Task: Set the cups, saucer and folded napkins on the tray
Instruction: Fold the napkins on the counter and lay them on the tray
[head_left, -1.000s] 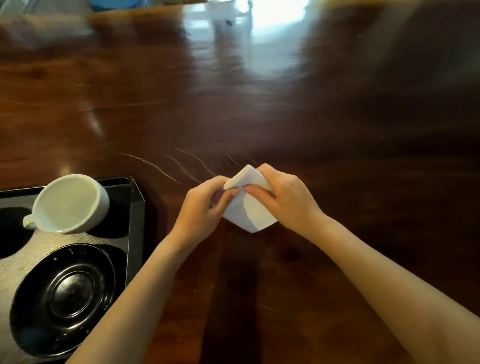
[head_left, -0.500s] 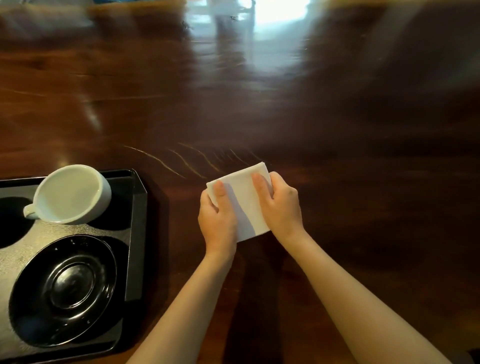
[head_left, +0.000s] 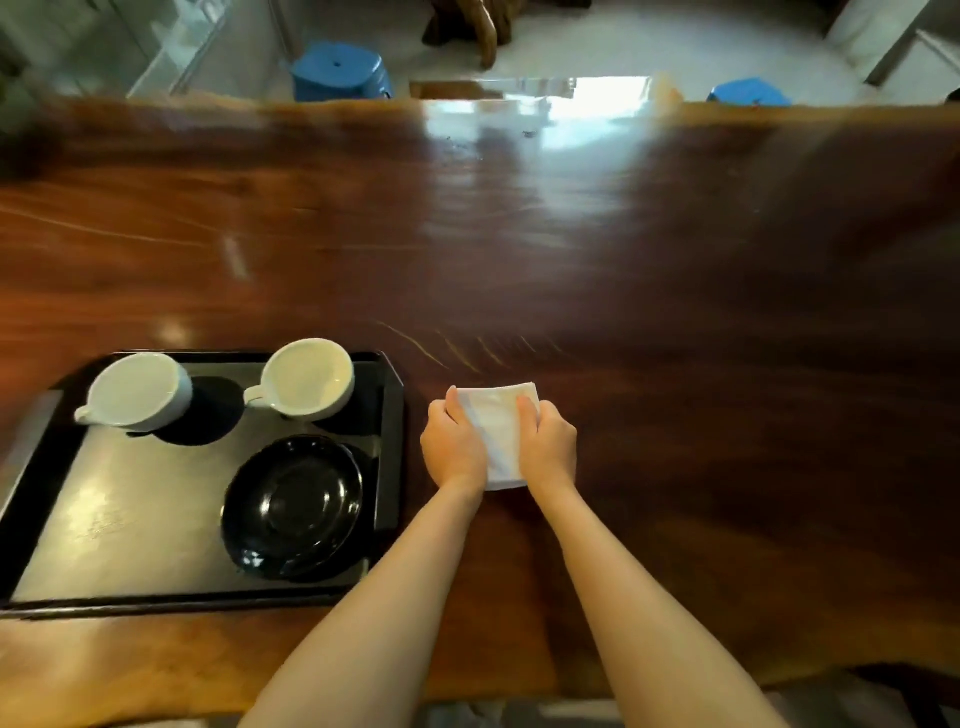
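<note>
A folded white napkin (head_left: 500, 427) lies on the wooden table just right of the black tray (head_left: 393, 457). My left hand (head_left: 453, 447) presses its left edge and my right hand (head_left: 548, 446) presses its right edge, fingers flat on the cloth. Two white cups stand at the tray's far side: one (head_left: 139, 391) at the left, one (head_left: 308, 378) at the right, both with handles pointing left. A black saucer (head_left: 292, 506) sits at the tray's near right corner.
The dark wooden table (head_left: 675, 338) stretches far to the right and back. Two blue stools (head_left: 340, 78) (head_left: 748, 96) stand beyond its far edge. The table's near edge runs just under my forearms.
The napkin went from held up between my fingers to lying flat under both hands. The view has pulled back, and a second cup and the whole tray now show.
</note>
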